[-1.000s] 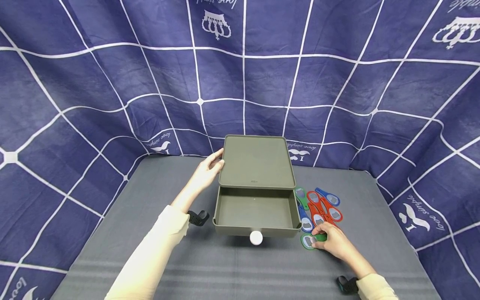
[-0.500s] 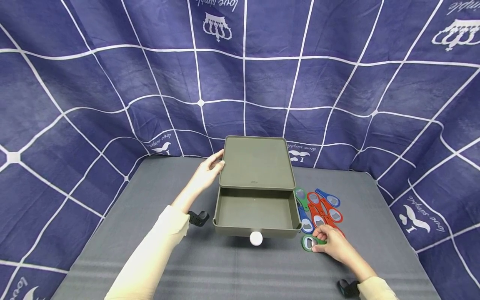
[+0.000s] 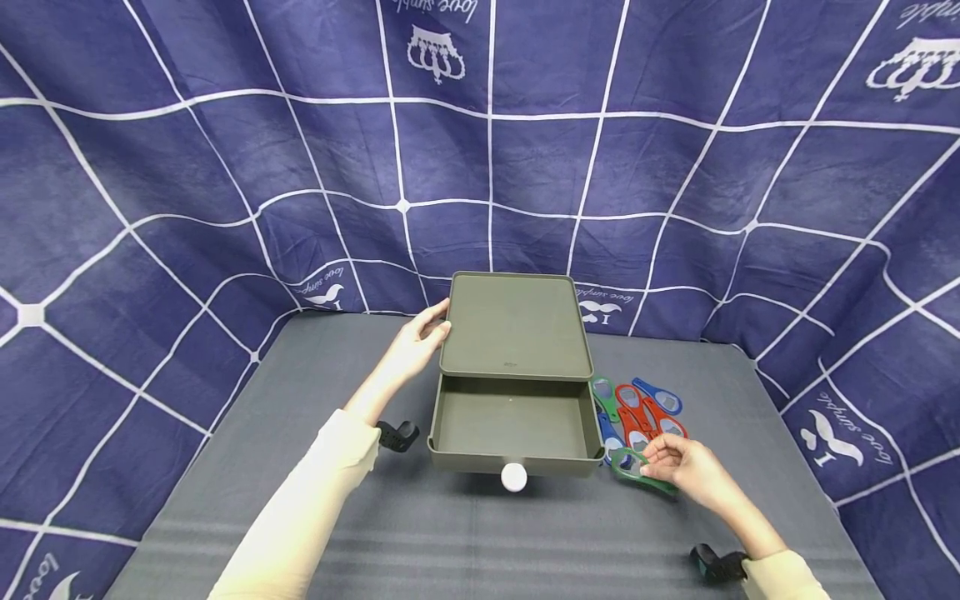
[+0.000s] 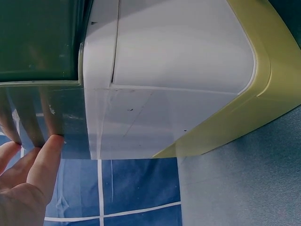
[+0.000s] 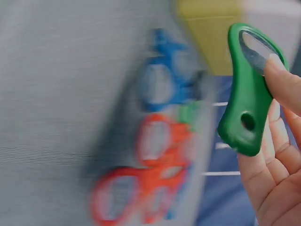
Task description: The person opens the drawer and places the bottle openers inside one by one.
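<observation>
My right hand (image 3: 693, 475) pinches a green bottle opener (image 5: 241, 101) by its metal-inset end, thumb on the metal. The opener is tilted and held off the table in the right wrist view. Beside it lies a loose group of bottle openers: red ones (image 3: 627, 398), blue ones (image 3: 660, 396) and another green one (image 3: 604, 392). In the middle stands an olive drawer box (image 3: 517, 325), its drawer (image 3: 517, 461) pulled out and bare inside. My left hand (image 3: 408, 348) rests its fingertips against the box's left side; the left wrist view shows these fingers (image 4: 47, 162) extended on the glossy wall.
A round white knob (image 3: 513, 477) sticks out from the drawer front. The grey table (image 3: 420, 533) is bounded at the back and sides by a blue curtain (image 3: 525, 158) with white lines. Dark straps are at both wrists.
My right hand has lifted the green bottle opener from the table, tilting it, and moved slightly right. My left hand stays on the box's side.
</observation>
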A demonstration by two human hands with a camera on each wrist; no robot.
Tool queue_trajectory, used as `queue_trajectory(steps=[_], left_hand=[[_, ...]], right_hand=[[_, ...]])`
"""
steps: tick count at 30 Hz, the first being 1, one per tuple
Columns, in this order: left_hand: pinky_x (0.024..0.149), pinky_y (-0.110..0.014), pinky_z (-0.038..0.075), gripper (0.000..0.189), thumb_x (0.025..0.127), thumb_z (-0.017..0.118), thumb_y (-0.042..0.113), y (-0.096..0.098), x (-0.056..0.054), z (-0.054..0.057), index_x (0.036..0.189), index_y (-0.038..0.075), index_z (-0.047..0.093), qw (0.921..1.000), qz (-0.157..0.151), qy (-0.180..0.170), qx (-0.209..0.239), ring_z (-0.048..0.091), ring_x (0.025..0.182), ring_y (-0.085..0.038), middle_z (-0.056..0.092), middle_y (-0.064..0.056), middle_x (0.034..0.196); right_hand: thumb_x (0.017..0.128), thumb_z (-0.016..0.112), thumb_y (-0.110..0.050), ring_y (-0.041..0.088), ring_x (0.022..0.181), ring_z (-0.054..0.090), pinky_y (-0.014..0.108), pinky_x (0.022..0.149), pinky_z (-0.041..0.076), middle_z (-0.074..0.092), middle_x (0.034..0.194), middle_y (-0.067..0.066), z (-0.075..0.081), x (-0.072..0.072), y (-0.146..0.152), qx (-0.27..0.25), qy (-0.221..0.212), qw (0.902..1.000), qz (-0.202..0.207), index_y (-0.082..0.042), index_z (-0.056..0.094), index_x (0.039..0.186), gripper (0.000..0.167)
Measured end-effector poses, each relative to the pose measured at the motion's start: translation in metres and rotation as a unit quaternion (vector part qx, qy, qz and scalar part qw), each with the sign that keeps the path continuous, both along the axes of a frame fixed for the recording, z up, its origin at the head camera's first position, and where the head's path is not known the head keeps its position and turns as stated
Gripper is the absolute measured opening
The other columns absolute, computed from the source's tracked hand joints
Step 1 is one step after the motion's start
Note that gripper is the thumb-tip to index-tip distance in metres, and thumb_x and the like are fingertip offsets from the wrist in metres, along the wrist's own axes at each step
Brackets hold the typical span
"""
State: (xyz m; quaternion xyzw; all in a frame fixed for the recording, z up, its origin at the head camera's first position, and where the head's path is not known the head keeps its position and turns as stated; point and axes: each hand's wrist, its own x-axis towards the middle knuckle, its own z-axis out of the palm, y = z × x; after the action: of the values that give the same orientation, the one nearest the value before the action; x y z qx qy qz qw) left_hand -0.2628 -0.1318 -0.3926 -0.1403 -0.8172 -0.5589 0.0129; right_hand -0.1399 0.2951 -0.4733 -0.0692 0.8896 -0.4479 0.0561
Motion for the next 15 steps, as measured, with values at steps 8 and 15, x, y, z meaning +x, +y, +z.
queue_trajectory(steps=[8,15], left_hand=[[0.095,-0.040,0.051,0.049,0.103,0.047,0.012,0.001,0.000,0.001,0.150,0.002,0.037,1.0000,0.001,-0.001,0.003,0.060,0.109,-0.031,0.061,-0.028,0.127],[0.093,-0.036,0.050,0.049,0.103,0.047,0.011,0.000,0.001,0.000,0.150,0.000,0.038,1.0000,0.004,0.004,0.001,0.061,0.107,-0.031,0.061,-0.028,0.128]], right_hand=[[0.084,0.076,-0.004,-0.002,0.072,0.066,0.018,0.060,0.055,0.073,0.081,0.001,0.076,-0.010,-0.001,-0.044,0.052,0.9973,-0.028,0.007,0.064,0.101,0.024],[0.085,0.074,-0.001,-0.003,0.076,0.068,0.014,0.063,0.054,0.072,0.082,-0.015,0.128,-0.018,-0.024,-0.099,0.078,0.9920,-0.009,-0.016,0.069,0.097,0.020]])
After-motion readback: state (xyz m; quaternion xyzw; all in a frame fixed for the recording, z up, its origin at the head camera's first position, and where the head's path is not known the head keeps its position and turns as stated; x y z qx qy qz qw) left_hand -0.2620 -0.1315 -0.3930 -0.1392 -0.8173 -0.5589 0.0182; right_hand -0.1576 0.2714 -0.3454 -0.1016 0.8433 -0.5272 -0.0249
